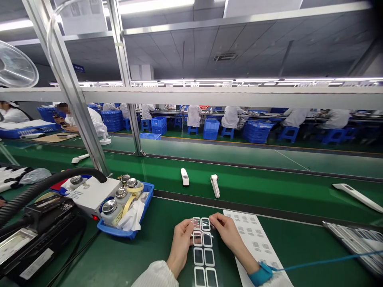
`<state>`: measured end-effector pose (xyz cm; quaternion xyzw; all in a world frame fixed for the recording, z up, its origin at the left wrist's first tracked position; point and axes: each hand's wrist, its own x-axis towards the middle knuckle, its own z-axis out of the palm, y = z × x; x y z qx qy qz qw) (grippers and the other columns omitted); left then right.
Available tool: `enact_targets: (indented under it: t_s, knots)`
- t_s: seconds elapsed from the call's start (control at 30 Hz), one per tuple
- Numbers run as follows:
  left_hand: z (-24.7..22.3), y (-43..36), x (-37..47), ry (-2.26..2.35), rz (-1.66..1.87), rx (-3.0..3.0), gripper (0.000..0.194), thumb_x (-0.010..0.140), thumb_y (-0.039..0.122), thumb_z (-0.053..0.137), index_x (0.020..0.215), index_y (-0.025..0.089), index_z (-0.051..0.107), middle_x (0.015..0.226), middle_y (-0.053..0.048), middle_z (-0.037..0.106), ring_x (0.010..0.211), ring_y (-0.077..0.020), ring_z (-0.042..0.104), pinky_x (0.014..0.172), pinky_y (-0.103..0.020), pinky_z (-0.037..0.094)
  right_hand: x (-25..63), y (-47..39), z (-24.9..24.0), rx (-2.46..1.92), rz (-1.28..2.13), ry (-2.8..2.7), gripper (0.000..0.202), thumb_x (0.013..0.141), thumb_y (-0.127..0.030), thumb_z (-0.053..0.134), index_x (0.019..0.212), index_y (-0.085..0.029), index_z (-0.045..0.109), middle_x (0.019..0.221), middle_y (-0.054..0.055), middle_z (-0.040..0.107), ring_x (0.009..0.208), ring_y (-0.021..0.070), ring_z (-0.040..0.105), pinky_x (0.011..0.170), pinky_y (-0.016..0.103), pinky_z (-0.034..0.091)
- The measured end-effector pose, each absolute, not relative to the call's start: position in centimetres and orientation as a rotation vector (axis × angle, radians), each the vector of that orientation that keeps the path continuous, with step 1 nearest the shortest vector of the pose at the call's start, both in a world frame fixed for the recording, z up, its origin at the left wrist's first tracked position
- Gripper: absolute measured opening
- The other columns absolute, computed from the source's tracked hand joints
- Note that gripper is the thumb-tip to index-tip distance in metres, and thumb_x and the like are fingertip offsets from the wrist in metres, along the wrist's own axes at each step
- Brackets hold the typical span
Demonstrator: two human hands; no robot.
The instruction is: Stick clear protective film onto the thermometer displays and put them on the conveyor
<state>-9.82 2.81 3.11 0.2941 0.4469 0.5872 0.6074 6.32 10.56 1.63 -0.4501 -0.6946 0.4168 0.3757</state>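
A clear strip printed with two columns of white rounded frames is held up above the green bench. At its upper left edge my left hand pinches it, with some fingers behind the film. My right hand has thumb and forefinger together at the upper right corner. A blue band with a cord circles the right wrist. Beneath the right forearm lies a white sheet with rows of small grey printed labels.
A blue tray of metal-capped bottles and a white box stand left, beside a black hose. White handheld devices lie on the green belt. Stacked strips lie right. Seated people work beyond.
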Motion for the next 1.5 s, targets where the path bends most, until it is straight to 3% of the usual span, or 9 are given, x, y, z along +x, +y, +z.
enact_targets:
  t_s: [0.1,0.47,0.8,1.0,1.13,1.27,1.5]
  knots:
    - [2.7,2.9,-9.8,1.099,1.374,0.681,0.058,0.063,0.064,0.070,0.086,0.012,0.065,0.084,-0.009,0.068,0.074,-0.0185,0.064,0.064,-0.030,0.054,6.6,10.5,2.6,-1.115,1.004,-1.843,0.035,0.086,-0.050,0.049,0.072,-0.020,0.057,0.074,0.003,0.057,0.073,0.0200,0.053,0.069,0.030,0.040]
    - [2.4,2.8,-9.5,1.121,1.358,0.730,0.055,0.063,0.065,0.069,0.079,0.013,0.061,0.077,-0.005,0.065,0.068,-0.0157,0.061,0.061,-0.028,0.053,7.0,10.3,5.3,-1.017,0.936,-2.116,0.023,0.089,-0.032,0.050,0.069,-0.020,0.052,0.070,0.000,0.054,0.065,0.0164,0.048,0.060,0.028,0.034]
    - [1.8,3.0,-9.3,1.152,1.318,0.765,0.053,0.066,0.065,0.065,0.077,0.014,0.059,0.075,-0.007,0.067,0.069,-0.0170,0.061,0.062,-0.030,0.053,7.3,8.0,5.0,-0.934,0.640,-1.900,0.027,0.096,-0.032,0.043,0.072,-0.021,0.049,0.070,0.000,0.049,0.064,0.0162,0.045,0.060,0.029,0.035]
    - [1.5,3.3,-9.9,1.172,1.352,0.753,0.048,0.069,0.062,0.064,0.079,0.015,0.058,0.073,-0.005,0.064,0.067,-0.0175,0.061,0.065,-0.034,0.054,8.1,8.9,4.8,-0.974,0.538,-1.731,0.024,0.094,-0.034,0.049,0.075,-0.021,0.056,0.075,0.003,0.057,0.067,0.0179,0.049,0.063,0.031,0.039]
    - [1.5,3.4,-9.9,1.164,1.345,0.787,0.043,0.072,0.057,0.063,0.079,0.014,0.059,0.070,-0.003,0.063,0.065,-0.0168,0.061,0.065,-0.032,0.053,7.9,9.9,4.6,-1.107,0.795,-1.761,0.030,0.088,-0.045,0.054,0.096,-0.020,0.068,0.086,0.007,0.068,0.081,0.0239,0.059,0.071,0.034,0.044]
    - [1.0,3.5,-9.8,1.183,1.348,0.832,0.042,0.074,0.056,0.061,0.079,0.015,0.059,0.066,-0.001,0.060,0.060,-0.0153,0.058,0.059,-0.029,0.050,6.7,9.7,4.3,-1.042,1.241,-1.873,0.053,0.081,-0.042,0.060,0.127,-0.015,0.053,0.084,0.005,0.071,0.079,0.0230,0.064,0.075,0.035,0.048]
    - [0.9,3.4,-9.8,1.291,1.380,0.960,0.040,0.077,0.057,0.057,0.072,0.018,0.058,0.066,-0.001,0.059,0.057,-0.0143,0.054,0.053,-0.024,0.044,5.5,8.5,3.4,-0.983,1.188,-1.898,0.055,0.078,-0.022,0.051,0.133,-0.016,0.041,0.067,-0.004,0.061,0.065,0.0165,0.057,0.066,0.029,0.045]
